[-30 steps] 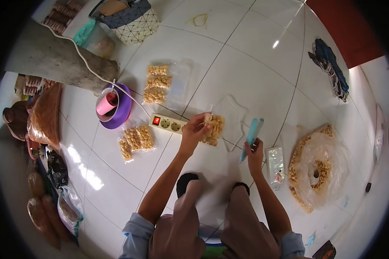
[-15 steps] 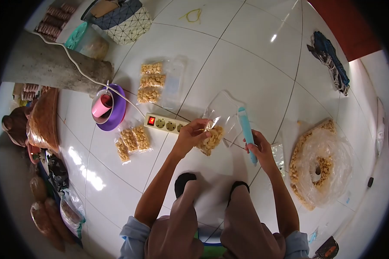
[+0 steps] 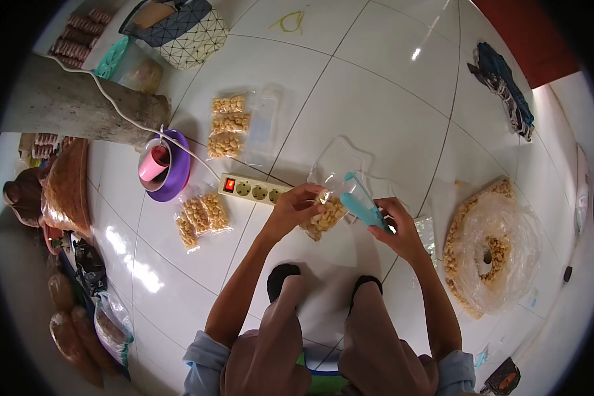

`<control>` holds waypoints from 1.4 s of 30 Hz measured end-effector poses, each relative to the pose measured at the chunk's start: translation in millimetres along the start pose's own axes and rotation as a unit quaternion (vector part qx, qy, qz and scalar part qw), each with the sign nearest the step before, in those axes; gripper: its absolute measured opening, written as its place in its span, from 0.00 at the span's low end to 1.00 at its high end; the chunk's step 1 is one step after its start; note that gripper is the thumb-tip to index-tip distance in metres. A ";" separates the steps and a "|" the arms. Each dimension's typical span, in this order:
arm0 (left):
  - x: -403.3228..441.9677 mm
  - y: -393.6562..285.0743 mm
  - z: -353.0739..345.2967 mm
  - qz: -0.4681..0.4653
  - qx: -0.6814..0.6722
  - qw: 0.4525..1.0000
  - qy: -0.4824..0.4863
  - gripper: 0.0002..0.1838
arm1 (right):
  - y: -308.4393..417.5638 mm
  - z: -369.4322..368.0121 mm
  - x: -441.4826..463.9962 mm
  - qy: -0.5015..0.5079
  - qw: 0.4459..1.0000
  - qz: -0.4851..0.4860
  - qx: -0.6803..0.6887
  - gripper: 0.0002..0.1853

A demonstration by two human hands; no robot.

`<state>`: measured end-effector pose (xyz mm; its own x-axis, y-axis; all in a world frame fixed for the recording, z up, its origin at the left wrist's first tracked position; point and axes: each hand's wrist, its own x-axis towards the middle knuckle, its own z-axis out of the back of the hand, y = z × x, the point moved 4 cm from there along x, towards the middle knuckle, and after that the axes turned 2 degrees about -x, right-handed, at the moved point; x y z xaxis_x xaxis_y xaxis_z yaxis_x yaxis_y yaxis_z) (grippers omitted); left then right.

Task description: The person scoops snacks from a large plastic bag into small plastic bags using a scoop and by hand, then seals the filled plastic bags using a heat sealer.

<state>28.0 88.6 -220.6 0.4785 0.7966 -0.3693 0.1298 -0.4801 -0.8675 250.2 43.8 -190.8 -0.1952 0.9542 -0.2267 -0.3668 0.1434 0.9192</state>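
Observation:
My left hand [image 3: 292,210] pinches the upper part of a clear plastic bag of pale yellow snack pieces [image 3: 325,219]. The snacks fill its lower part. In my right hand [image 3: 398,228] is a light blue handheld bag sealer [image 3: 362,202], with its jaws apart at the end toward the bag. That end lies close to the bag's upper part; whether they touch I cannot tell. A white cord [image 3: 340,139] loops on the floor behind. Just left of my left hand is a power strip [image 3: 251,189] with its red switch lit.
Filled snack packs [image 3: 228,124] lie at the upper left, with more packs [image 3: 204,212] nearer. A purple basin [image 3: 184,169] holds a bowl and a pink cup [image 3: 153,164]. A large plastic bag of snacks [image 3: 508,264] lies at right. A concrete pillar [image 3: 79,102] stands left.
The sealer has swung from nearly upright to a slant and moved left toward the bag, its jaws now visibly apart. My left hand stays nearly in place with the bag.

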 end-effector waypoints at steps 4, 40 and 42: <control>-1.8 -1.2 5.2 -0.007 -0.003 1.000 -0.006 0.19 | 1.1 1.5 -0.7 -0.008 1.000 -0.002 -0.013 0.24; -1.5 3.0 1.4 0.050 0.026 0.998 0.034 0.19 | 15.6 -3.3 10.2 0.038 0.999 -0.035 -0.001 0.18; -1.1 5.7 2.1 0.044 0.021 0.998 0.036 0.19 | 15.0 -4.3 10.5 0.036 0.999 -0.033 0.004 0.17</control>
<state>26.4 85.7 -225.8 0.5477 0.7229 -0.4213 0.0487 -0.5302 -0.8465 238.8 54.9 -180.7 -0.2365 0.9209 -0.3100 -0.3731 0.2085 0.9040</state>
